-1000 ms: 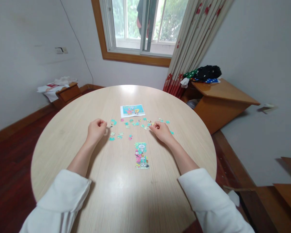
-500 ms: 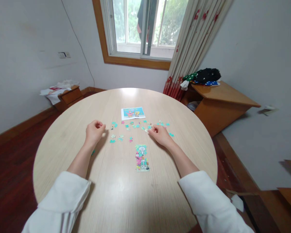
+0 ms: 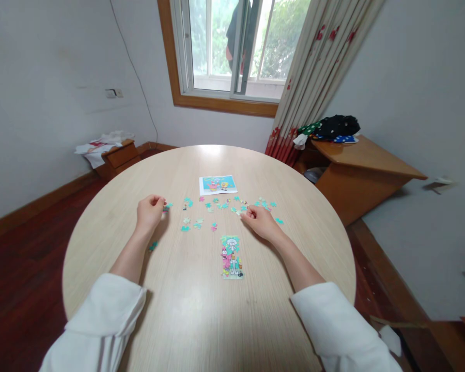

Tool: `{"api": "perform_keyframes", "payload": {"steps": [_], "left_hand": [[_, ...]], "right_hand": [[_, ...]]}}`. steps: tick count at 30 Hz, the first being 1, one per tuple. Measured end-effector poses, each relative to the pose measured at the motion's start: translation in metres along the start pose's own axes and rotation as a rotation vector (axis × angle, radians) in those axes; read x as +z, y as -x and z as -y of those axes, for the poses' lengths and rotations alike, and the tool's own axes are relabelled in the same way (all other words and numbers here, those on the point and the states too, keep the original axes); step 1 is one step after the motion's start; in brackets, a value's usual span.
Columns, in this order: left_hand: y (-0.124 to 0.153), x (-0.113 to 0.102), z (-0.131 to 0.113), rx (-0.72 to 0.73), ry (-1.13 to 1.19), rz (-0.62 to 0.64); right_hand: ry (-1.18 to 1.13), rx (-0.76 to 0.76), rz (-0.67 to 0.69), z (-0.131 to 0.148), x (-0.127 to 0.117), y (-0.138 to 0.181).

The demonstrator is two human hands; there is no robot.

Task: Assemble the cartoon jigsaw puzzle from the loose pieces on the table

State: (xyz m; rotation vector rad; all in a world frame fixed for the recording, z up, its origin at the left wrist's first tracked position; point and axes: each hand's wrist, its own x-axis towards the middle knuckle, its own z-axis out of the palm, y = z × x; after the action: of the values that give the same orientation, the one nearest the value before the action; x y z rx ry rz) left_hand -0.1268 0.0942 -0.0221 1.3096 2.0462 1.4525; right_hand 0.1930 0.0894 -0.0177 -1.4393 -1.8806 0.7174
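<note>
My left hand (image 3: 150, 214) is closed with curled fingers at the left of the scattered jigsaw pieces. Teal and pink pieces (image 3: 168, 206) lie right by its fingertips; whether anything is pinched inside is hidden. My right hand (image 3: 260, 222) is closed too, its fingertips at a pale jigsaw piece (image 3: 239, 212) on the right side of the spread. Whatever it may hold is too small to see. Between my forearms lies a joined section of the jigsaw puzzle (image 3: 232, 257), an upright strip with cartoon figures. One teal piece (image 3: 153, 246) sits beside my left wrist.
A printed reference picture (image 3: 218, 185) lies beyond the loose pieces on the round table (image 3: 186, 310). More loose pieces (image 3: 192, 225) are nearer, left of centre. A wooden desk (image 3: 368, 165) with clothes on it stands at the right, by the curtain (image 3: 313, 67).
My left hand has drawn slightly left, uncovering pieces by its fingertips. My right hand stays nearly in place over the pieces. The whole view has shifted a little.
</note>
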Motion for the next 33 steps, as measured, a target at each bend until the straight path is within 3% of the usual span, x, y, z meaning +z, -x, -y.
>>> {"api": "perform_keyframes", "payload": {"steps": [4,11,17,33], "left_hand": [[0.000,0.002,0.001,0.026,-0.009,0.062],[0.017,0.014,-0.005,0.323,-0.204,0.281],[0.020,0.017,-0.004,0.436,-0.355,0.432],[0.026,0.013,-0.015,0.407,-0.475,0.426]], "right_hand": [[-0.002,-0.012,0.007,-0.001,0.000,0.000],[0.011,-0.001,0.012,-0.001,-0.001,0.000],[0.016,-0.005,0.019,0.001,-0.001,0.000],[-0.066,0.049,-0.095,0.003,-0.004,-0.003]]}}
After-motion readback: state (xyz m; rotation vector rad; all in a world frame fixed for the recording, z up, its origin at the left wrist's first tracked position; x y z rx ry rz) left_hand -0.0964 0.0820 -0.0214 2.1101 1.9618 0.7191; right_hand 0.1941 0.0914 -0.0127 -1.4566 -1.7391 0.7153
